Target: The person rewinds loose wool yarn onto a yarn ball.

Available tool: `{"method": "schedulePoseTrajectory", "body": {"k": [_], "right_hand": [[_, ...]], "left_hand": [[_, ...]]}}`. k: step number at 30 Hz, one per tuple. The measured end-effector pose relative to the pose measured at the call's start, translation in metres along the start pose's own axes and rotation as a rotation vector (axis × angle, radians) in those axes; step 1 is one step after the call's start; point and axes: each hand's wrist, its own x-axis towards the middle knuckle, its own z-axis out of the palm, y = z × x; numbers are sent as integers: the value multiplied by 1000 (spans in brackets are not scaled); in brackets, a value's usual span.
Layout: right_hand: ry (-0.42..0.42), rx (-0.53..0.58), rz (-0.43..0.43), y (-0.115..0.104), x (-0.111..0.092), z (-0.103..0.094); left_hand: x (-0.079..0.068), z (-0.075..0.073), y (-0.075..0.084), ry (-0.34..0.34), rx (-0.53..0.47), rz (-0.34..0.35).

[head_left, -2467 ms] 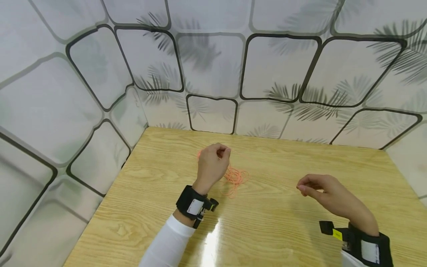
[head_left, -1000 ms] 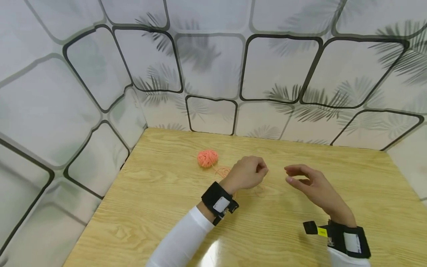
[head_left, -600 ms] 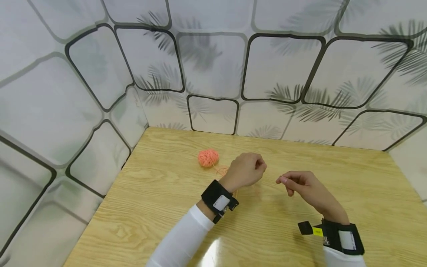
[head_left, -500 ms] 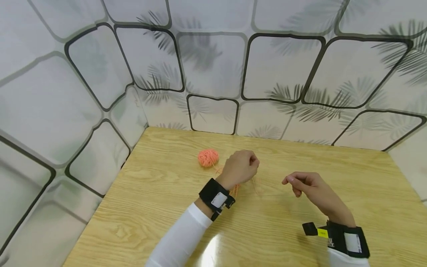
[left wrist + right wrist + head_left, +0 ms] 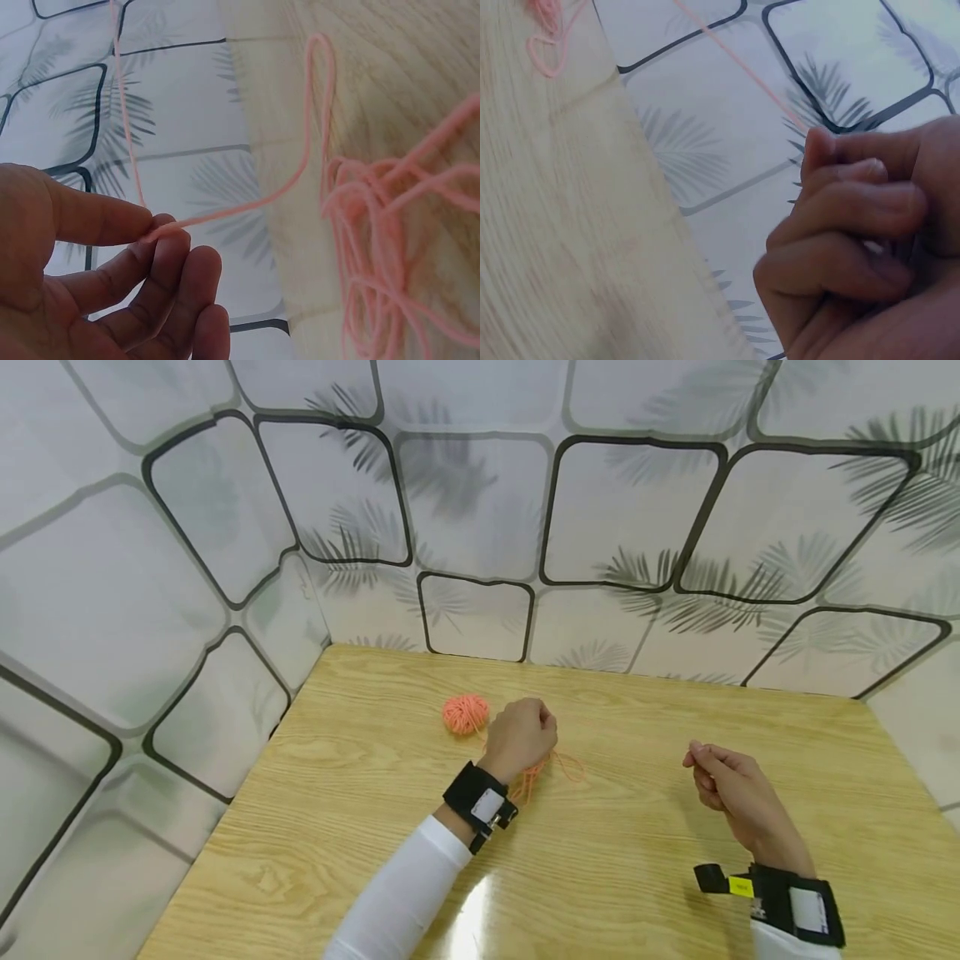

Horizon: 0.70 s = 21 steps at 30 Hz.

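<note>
Coral yarn strand (image 5: 225, 215) pinched by left hand (image 5: 520, 735) and right hand (image 5: 741, 795), spread wider than half a second ago. Loose coils (image 5: 381, 240) on table (image 5: 337, 827) by left hand; ball (image 5: 465, 714) just beside it.

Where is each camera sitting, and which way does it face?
Head: worn on the head, facing forward and down at the table, yarn ball, left hand, right hand.
Left wrist: on that wrist, facing the left hand's pinching fingers.
Right wrist: on that wrist, facing the right hand's curled fingers.
Both wrist views share the patterned backdrop and peach strand.
</note>
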Motion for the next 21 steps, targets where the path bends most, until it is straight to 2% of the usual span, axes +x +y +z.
{"method": "schedulePoseTrajectory", "body": {"k": [3, 6, 8, 11, 13, 17, 19, 21], "right_hand": [[89, -149, 42, 2, 8, 3], [151, -412, 32, 6, 17, 6], [173, -596, -1, 10, 23, 8], [163, -773, -11, 14, 30, 8], [144, -826, 22, 16, 32, 8], [102, -841, 124, 21, 33, 6], [112, -838, 156, 22, 30, 5], [135, -835, 179, 21, 27, 3]], "left_hand": [[0, 3, -1, -27, 47, -19], [0, 9, -2, -61, 128, -34], [0, 14, -2, -83, 193, -32], [0, 22, -1, -97, 296, -2], [0, 27, 0, -106, 349, 13], [-3, 28, -2, -118, 407, 13], [-6, 21, -6, -75, 387, 27], [-10, 10, -12, 16, 352, 49]]}}
